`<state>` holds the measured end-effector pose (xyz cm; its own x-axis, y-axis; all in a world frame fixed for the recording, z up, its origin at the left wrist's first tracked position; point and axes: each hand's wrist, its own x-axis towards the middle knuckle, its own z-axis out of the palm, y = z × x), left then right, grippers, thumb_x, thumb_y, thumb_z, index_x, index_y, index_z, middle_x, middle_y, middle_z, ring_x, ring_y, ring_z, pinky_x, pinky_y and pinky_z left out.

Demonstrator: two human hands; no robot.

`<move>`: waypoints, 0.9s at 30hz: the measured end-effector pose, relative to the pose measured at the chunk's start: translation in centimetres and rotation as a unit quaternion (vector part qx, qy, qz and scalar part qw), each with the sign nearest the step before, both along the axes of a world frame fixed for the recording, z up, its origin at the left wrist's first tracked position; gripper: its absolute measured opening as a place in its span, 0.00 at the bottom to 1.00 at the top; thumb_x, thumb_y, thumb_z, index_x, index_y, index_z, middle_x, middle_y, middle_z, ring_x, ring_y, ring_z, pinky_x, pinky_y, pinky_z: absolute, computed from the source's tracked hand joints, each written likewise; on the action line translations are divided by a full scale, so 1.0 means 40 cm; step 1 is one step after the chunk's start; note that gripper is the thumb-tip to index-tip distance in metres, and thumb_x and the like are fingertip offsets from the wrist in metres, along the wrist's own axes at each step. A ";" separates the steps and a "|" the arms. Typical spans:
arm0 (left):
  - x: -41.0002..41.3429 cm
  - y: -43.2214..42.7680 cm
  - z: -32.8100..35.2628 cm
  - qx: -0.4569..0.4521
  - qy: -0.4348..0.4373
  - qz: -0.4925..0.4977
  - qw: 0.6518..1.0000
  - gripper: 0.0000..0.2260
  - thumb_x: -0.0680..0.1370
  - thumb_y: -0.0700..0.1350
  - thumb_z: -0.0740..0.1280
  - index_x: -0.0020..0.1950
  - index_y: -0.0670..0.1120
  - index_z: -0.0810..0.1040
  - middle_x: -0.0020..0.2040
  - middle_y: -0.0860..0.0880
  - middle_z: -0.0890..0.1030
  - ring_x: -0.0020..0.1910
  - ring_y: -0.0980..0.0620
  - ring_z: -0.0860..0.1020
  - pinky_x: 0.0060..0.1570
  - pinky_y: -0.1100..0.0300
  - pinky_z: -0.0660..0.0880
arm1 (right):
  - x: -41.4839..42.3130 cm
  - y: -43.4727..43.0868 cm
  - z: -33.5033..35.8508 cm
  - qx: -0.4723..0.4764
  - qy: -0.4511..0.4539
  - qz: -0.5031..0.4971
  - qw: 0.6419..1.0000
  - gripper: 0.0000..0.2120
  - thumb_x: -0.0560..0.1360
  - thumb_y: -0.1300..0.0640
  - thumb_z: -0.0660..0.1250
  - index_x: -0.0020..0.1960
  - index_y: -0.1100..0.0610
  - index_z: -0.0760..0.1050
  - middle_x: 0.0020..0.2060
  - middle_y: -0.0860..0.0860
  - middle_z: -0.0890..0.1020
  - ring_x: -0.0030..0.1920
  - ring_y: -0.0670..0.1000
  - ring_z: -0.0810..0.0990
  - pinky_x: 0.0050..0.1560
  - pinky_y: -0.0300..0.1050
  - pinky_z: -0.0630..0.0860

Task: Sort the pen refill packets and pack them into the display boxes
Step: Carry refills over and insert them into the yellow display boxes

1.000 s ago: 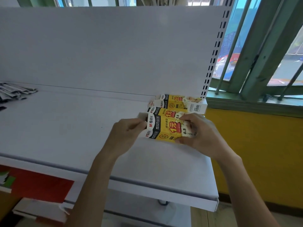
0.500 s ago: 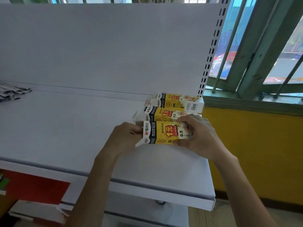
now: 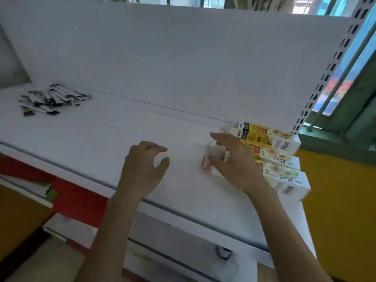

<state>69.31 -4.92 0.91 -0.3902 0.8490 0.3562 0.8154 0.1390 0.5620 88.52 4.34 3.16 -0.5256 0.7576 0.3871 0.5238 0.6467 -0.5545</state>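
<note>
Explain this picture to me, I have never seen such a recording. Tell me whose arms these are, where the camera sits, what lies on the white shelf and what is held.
There is no machine here: a person wears a wide-angle camera on the head, so you look down at their two arms. The left hand hovers over the white shelf, fingers loosely curled, holding nothing. The right hand is at the left ends of three yellow-and-white display boxes lined up at the shelf's right end; blur hides whether it grips a flap. Far left lies a loose pile of refill packets.
</note>
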 end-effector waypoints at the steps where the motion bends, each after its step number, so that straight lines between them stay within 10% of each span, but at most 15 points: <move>1: -0.042 -0.026 0.012 -0.004 0.011 0.011 1.000 0.14 0.76 0.48 0.66 0.60 0.47 0.78 0.62 0.47 0.75 0.60 0.46 0.71 0.63 0.52 0.67 | -0.059 -0.011 0.007 0.003 0.012 0.015 1.000 0.23 0.73 0.58 0.68 0.67 0.55 0.69 0.60 0.49 0.75 0.61 0.48 0.72 0.60 0.36 0.64; 12: -0.600 -0.442 0.104 0.011 0.101 0.203 0.974 0.14 0.77 0.50 0.63 0.61 0.48 0.78 0.62 0.51 0.75 0.62 0.51 0.68 0.60 0.57 0.64 | -0.829 -0.280 0.097 0.033 0.078 0.195 0.977 0.19 0.75 0.57 0.65 0.66 0.52 0.71 0.60 0.47 0.76 0.60 0.46 0.72 0.59 0.39 0.67; 27: -1.174 -0.499 0.061 0.029 0.061 0.183 0.981 0.14 0.77 0.49 0.63 0.62 0.48 0.77 0.62 0.54 0.74 0.64 0.56 0.67 0.58 0.66 0.58 | -1.454 -0.317 0.028 -0.020 0.038 0.229 0.972 0.20 0.75 0.56 0.66 0.66 0.53 0.70 0.57 0.49 0.77 0.53 0.46 0.76 0.56 0.47 0.75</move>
<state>22.35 -24.86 3.34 -0.6174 0.6362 0.4627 0.7778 0.4058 0.4799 30.37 -8.34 4.30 -0.7823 0.4664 0.4128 0.1424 0.7792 -0.6104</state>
